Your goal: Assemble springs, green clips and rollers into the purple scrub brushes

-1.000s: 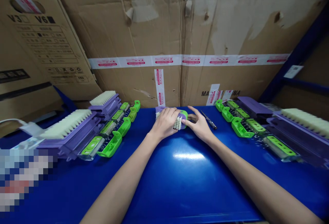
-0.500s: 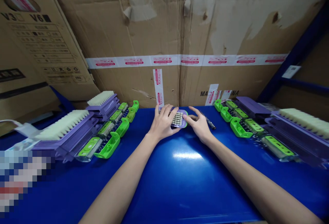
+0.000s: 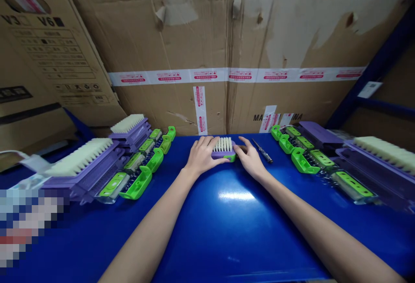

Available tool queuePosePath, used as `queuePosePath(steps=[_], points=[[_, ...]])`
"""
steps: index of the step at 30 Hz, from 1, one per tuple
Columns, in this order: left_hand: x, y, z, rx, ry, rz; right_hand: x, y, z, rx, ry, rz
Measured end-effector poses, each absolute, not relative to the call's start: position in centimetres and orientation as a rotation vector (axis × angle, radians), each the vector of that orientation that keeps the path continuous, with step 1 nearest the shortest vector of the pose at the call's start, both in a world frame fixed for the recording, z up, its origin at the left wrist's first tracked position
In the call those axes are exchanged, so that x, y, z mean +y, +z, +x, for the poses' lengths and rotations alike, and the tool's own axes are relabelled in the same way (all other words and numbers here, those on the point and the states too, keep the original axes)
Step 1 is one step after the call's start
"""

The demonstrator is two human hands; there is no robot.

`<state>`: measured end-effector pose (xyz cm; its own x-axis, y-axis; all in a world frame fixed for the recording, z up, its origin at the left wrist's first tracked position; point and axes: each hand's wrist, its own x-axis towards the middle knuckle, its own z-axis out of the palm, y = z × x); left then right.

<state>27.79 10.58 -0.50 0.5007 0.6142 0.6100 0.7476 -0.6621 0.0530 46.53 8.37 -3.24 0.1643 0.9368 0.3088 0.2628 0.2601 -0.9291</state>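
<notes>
A small purple brush (image 3: 223, 145) with pale bristles facing up and a green part at its right end rests at the far middle of the blue tabletop. My left hand (image 3: 202, 156) wraps round its left side, thumb along the near edge and fingers over the far side, hiding that end. At the brush's right end is my right hand (image 3: 250, 158), its thumb against the edge and its fingers curled, partly hidden. Just right of that hand lies a thin screwdriver-like tool (image 3: 263, 151).
On the left stand purple brushes (image 3: 81, 157) beside green caps (image 3: 138, 185) and clear-sided green parts (image 3: 113, 184). Similar green caps (image 3: 303, 162), green parts (image 3: 352, 185) and a brush (image 3: 385, 153) line the right. A cardboard wall (image 3: 168, 45) closes the back of the blue table (image 3: 227, 231).
The brush has tilted so its bristles now point upward and its green near side shows. My left hand has shifted slightly down and left with it; the right thumb has moved to its end.
</notes>
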Motion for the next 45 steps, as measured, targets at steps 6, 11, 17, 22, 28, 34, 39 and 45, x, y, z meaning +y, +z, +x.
queuePosePath(steps=[6, 11, 17, 22, 28, 34, 39, 45], points=[[10.8, -0.9, 27.4, -1.172, -0.868, -2.504, 7.8, -3.0, 46.4, -1.511, 0.557, -1.279], [11.1, -1.1, 26.9, -1.178, -0.925, -2.499, 7.2, -2.5, 47.0, -1.666, 0.375, -1.288], [11.2, -1.1, 26.5, -1.221, -0.935, -2.521, 7.1, -2.7, 47.3, -1.850, 0.336, -1.226], [11.0, -0.8, 26.2, -1.192, -0.981, -2.500, 7.7, -3.2, 47.5, -1.846, 0.211, -1.256], [10.6, -0.1, 25.5, -1.125, -1.249, -2.360, 8.0, -2.7, 48.3, -1.590, -0.035, -1.377], [11.2, -0.4, 24.9, -1.273, -1.244, -2.325, 7.6, -2.5, 48.1, -1.613, 0.001, -1.348], [11.6, -0.5, 24.7, -1.242, -1.162, -2.550, 7.1, -2.0, 47.6, -1.663, 0.142, -1.350], [10.8, -0.5, 25.1, -1.307, -1.048, -2.606, 6.1, -1.3, 46.9, -1.765, 0.436, -1.253]])
